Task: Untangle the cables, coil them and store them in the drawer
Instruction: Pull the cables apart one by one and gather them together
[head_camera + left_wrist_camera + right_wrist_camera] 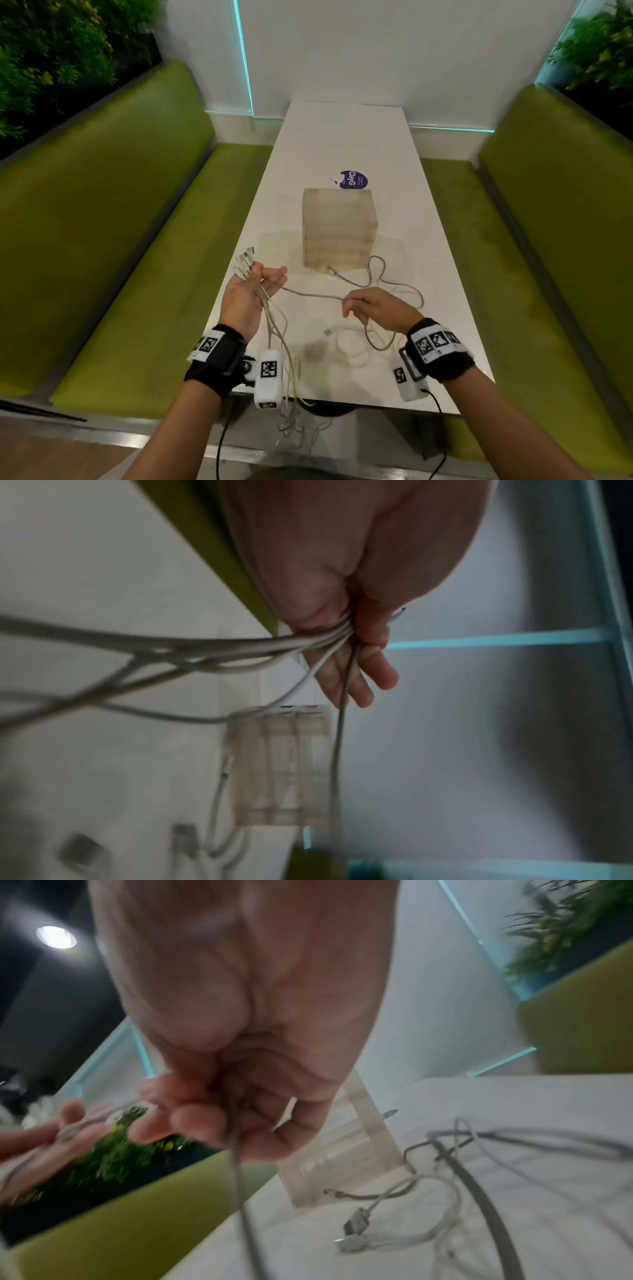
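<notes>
Nearest, below the left hand (247, 295), a bundle of cables (274, 329) is seen hanging from the palm past the near edge of the counter (346, 144), its loose loops dangling clear of the top. The bundle is pinched between thumb and curled fingers (375, 669), with the plug ends (244, 263) fanned out beyond the fingertips, away from the body.

One grey cable (315, 294) is stretched from those fingers across to the right hand (376, 308). Its long axis runs nearly straight between the two hands, just above the counter. It is pinched by the right hand's thumb and forefinger, while the other fingers (195, 1121) are loosely curled. Past that pinch the cable drops and loops under the right wrist.

The coming move is judged to turn on this taut span: the free length lies to the right of and beyond the right fingers, so that hand is the nearer one for drawing it in.

Beneath the right hand, pale coiled cables (349, 346) with a connector lie on the counter. Beyond the fingers, a further loop (380, 274) rests against the front of the clear drawer unit (337, 233), whose drawers appear closed. Open counter is left on both sides of it, with green benches (113, 219) flanking.
</notes>
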A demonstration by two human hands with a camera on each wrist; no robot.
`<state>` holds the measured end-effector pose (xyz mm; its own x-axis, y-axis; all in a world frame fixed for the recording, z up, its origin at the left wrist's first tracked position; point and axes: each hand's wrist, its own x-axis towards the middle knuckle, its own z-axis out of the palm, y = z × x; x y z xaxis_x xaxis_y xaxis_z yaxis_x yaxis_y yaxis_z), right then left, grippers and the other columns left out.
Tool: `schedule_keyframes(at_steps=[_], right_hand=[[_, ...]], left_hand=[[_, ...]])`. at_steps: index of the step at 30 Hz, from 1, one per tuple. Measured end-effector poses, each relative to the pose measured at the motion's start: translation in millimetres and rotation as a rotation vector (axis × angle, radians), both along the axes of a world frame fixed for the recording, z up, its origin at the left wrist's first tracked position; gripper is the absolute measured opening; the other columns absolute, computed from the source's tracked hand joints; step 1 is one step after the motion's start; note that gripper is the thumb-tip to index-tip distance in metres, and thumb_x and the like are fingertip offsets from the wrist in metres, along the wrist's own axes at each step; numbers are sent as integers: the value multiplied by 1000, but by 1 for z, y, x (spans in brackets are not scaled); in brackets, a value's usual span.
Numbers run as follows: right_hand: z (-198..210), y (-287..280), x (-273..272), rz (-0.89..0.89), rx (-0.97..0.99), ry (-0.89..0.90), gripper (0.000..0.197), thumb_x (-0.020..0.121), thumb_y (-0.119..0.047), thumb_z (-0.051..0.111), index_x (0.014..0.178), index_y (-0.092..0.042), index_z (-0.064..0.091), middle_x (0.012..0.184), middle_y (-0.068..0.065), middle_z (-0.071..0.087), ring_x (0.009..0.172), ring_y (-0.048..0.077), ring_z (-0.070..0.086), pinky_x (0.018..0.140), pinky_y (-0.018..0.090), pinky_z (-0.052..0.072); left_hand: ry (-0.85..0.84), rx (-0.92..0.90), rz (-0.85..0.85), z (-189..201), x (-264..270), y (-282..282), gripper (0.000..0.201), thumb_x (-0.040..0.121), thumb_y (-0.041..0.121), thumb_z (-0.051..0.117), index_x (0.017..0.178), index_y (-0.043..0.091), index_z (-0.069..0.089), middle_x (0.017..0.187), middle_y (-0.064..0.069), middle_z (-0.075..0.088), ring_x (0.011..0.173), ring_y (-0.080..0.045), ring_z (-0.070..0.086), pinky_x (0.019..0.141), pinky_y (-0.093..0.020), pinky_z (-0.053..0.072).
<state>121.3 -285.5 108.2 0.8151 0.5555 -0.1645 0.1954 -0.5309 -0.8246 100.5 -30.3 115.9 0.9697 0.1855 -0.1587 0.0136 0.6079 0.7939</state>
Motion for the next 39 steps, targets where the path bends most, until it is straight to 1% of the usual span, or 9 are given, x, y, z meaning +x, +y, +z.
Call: schedule_keyframes(at_steps=[5, 8, 11, 15, 17, 23, 28, 35, 39], right_hand=[[10, 16, 5, -224, 196, -51, 28, 97, -18, 48, 77, -8, 64, 52, -6, 43, 48, 6, 40, 56, 20, 37], [12, 31, 9, -233, 73, -249, 24, 94, -24, 54, 78, -14, 68, 60, -12, 60, 54, 3, 52, 56, 21, 43], [10, 35, 10, -256, -58, -388, 26, 93, -34, 53, 80, -18, 69, 74, -7, 70, 67, 9, 61, 66, 30, 50], [14, 41, 3, -292, 28, -388, 30, 93, -27, 54, 64, -28, 56, 54, -13, 54, 54, 1, 50, 53, 13, 33], [15, 43, 0, -305, 91, -353, 31, 94, -26, 54, 63, -31, 53, 53, -13, 50, 52, 0, 48, 52, 13, 32], [15, 23, 0, -207, 157, 26, 22, 95, -33, 52, 93, -11, 54, 54, -1, 53, 49, 10, 50, 58, 19, 42], [6, -7, 3, -127, 185, 50, 19, 99, -16, 46, 85, -12, 57, 55, -2, 50, 52, 9, 50, 64, 18, 43], [2, 31, -5, 27, 20, -17, 16, 93, -22, 54, 82, -17, 65, 63, -8, 51, 54, 1, 44, 57, 14, 37], [1, 36, -7, -9, 54, 87, 17, 94, -20, 54, 81, -16, 64, 63, -7, 47, 51, -2, 41, 57, 12, 36]], left_hand=[[47, 327, -189, -2, -11, -40, 14, 100, 8, 41, 93, 6, 53, 99, -22, 67, 83, -30, 70, 79, -37, 59], [42, 431, -322, 0, -12, -57, 12, 99, 9, 43, 96, 5, 54, 105, -23, 68, 84, -32, 69, 77, -37, 58], [47, 472, -346, 5, -11, -63, 13, 99, 8, 43, 98, 6, 56, 102, -18, 69, 85, -30, 69, 78, -37, 57], [56, 603, -335, 7, -10, -71, 20, 99, 2, 41, 104, 2, 60, 88, -15, 66, 73, -20, 65, 71, -28, 57], [67, 628, -338, 7, -9, -74, 20, 99, 2, 40, 104, 2, 60, 81, -14, 65, 68, -18, 64, 68, -26, 57], [74, 502, -181, 10, -7, -56, 21, 100, 0, 35, 89, 5, 53, 62, -6, 52, 52, -14, 56, 72, -38, 56], [118, 262, 90, 0, 3, -16, 25, 101, 2, 34, 83, 4, 52, 60, -3, 56, 62, -20, 65, 70, -38, 59], [91, 70, -165, 7, -11, -60, 14, 101, 9, 35, 102, 4, 49, 106, -25, 65, 95, -36, 66, 79, -40, 57], [86, 71, -255, 13, -13, -59, 16, 100, 10, 38, 90, 6, 48, 77, -14, 70, 69, -27, 68, 72, -38, 56]])
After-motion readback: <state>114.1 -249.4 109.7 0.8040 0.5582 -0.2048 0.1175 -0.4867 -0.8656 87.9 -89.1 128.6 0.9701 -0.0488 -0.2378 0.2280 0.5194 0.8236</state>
